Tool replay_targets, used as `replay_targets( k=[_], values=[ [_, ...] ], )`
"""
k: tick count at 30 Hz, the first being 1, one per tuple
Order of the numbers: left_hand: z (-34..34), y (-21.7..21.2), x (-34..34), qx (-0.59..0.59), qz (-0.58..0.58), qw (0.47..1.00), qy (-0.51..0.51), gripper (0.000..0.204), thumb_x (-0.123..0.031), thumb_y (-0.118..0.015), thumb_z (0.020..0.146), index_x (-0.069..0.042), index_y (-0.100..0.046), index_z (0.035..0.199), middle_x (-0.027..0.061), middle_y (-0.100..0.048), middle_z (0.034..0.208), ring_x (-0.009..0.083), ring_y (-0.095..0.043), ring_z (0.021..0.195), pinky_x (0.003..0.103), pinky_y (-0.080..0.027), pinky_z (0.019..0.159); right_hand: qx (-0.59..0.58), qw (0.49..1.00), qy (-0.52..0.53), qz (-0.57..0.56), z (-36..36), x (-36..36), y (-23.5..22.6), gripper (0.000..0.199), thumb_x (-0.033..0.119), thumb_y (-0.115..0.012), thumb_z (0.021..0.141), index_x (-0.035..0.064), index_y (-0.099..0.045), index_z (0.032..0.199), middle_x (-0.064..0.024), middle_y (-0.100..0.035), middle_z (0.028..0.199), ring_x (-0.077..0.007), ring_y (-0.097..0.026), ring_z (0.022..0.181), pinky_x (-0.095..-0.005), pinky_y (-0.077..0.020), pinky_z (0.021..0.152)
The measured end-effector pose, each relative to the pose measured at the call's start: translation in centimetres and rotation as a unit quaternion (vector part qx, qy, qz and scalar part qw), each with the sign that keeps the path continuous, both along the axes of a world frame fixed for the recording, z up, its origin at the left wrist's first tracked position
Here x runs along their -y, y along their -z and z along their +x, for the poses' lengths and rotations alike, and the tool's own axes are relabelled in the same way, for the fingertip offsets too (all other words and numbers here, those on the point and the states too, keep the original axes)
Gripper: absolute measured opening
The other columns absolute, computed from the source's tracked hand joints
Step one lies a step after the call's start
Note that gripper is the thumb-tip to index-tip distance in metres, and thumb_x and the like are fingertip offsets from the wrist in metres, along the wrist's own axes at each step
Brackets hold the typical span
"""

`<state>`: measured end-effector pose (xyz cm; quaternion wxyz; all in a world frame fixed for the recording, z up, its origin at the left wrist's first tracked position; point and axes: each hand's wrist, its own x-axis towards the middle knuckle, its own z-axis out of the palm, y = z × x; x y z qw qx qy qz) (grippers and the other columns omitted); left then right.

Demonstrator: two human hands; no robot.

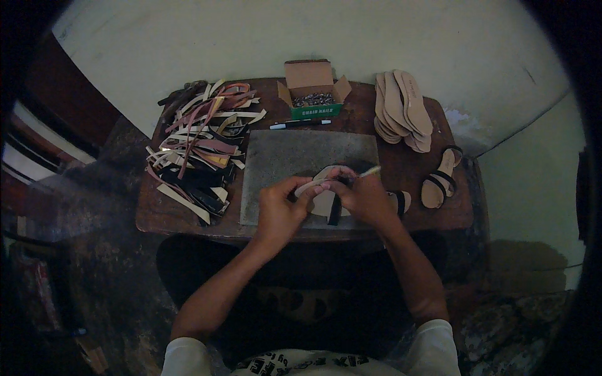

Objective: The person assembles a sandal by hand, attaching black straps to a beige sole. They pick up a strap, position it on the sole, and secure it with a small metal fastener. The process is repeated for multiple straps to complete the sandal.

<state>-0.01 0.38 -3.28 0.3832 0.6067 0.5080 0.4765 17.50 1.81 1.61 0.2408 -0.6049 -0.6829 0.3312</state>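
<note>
Right now I have a pale strip [326, 174] bent into a curve, above the slab at the table's near side. My left hand [285, 203] pinches one end between thumb and fingers; my right hand [367, 199] closes on the other part, thumb nearly meeting the left one. A light end pokes up past my right knuckles; I cannot tell whether it belongs to the same strip.

If either pinch loosens, I judge the curve would spring open and lose its shape. Under my hands lies a sole [321, 205] with a black strap [335, 212] across it; whether any lower finger steadies it is hidden, so a careless push could slide it over the slab [273, 156]. My right forearm passes close to a half-hidden sandal [402, 202] and might knock it. Farther out on the table [351, 234], the nails [313, 100] sit in an open box [315, 112], so a sleeve catching a flap could spill them.

As for writing, the box has clear pale capitals on its green front. The uppermost of the stacked soles [411, 103] carries dark print too small to read. My shirt [301, 363] bears bold black lettering, partly cut off. The pen [300, 125] shows nothing legible.
</note>
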Motion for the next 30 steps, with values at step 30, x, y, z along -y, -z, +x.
replay_targets(
  k=[30],
  values=[
    [-0.2,-0.4,0.0,0.029,-0.041,0.995,0.088,0.019,-0.01,-0.066,0.091,0.001,-0.065,0.107,0.0091,-0.067,0.094,0.0116,-0.063,0.082,0.028,-0.053,0.069,-0.077,0.985,-0.102,0.114,0.3,-0.2,1.5,0.013,0.006,-0.066,0.084,-0.0021,-0.061,0.093,-0.0166,-0.066,0.08,-0.0222,-0.064,0.075,-0.0349,-0.0475,0.071]
  ],
)
